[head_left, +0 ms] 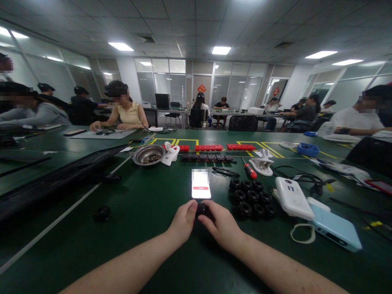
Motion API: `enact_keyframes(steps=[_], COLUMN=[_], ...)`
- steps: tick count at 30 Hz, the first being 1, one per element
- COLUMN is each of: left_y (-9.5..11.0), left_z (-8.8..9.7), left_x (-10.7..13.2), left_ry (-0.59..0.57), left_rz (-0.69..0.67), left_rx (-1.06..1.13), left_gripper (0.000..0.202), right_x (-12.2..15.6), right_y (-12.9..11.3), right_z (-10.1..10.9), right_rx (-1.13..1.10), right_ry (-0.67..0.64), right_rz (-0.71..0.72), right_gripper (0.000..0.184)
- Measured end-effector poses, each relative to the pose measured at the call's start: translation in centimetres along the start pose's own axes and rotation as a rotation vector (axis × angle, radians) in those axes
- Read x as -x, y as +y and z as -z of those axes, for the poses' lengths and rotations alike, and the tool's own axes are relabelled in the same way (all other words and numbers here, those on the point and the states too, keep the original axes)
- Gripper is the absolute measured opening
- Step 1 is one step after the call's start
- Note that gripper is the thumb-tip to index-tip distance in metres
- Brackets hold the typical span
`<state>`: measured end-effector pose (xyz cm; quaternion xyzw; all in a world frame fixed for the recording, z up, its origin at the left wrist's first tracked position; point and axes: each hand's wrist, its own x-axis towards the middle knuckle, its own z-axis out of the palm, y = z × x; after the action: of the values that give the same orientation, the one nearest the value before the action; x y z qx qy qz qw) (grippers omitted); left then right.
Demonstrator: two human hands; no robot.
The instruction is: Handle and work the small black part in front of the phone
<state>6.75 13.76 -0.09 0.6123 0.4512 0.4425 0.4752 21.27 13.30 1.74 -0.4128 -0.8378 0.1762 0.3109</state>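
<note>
Both hands meet at the near middle of the green table [147, 255], close around a small black piece [202, 209]. The left hand [183, 221] has its thumb and curled fingers against the left side of the piece. The right hand [224, 224] bends its fingers over the right side, the thumb lying nearer. Both grips are closed up with little gap, and the fingers cover much of the piece, so its full shape cannot be told.

Just beyond the hands a phone [201, 188] lies with its screen lit. To the right of it, nine round black parts [252, 196] are set close together in three rows; one more round part [102, 213] lies well apart on the left. Farther off, a red and black screwdriver [250, 171] lies beside a white stand [261, 164]. Beyond the phone there is a row of black blocks [208, 157], with three red strips [208, 148] in a line behind it. A metal bowl [148, 156] with small pieces inside sits to the left of these, next to another white stand [170, 154].

On the right, a white device [292, 198] marked 17 lies near a light blue box [336, 226]. On the far left, a person in yellow [130, 115] sits at the table.
</note>
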Motion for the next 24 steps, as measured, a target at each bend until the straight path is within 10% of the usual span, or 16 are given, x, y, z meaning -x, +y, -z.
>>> enact_keyframes(steps=[3,7,15,24], left_y=[0.1,0.0,0.1,-0.1], left_z=[0.0,0.1,0.5,0.6], left_x=[-0.3,-0.5,0.0,-0.8], left_ry=[0.024,0.004,-0.038,0.025], left_rz=[0.057,0.021,-0.044,0.118], left_rx=[0.049,0.008,-0.174,-0.012], left_gripper=[0.053,0.048,0.043,0.047], right_x=[-0.1,0.0,-0.4,-0.4], right_y=[0.1,0.2,0.7,1.1], right_z=[0.0,0.1,-0.1,0.2], right_rx=[0.087,0.036,-0.026,-0.105], right_ry=[0.048,0.093,0.007,0.011], right_rz=[0.184,0.051,-0.177,0.199], right_gripper=[0.039,0.056,0.030,0.036])
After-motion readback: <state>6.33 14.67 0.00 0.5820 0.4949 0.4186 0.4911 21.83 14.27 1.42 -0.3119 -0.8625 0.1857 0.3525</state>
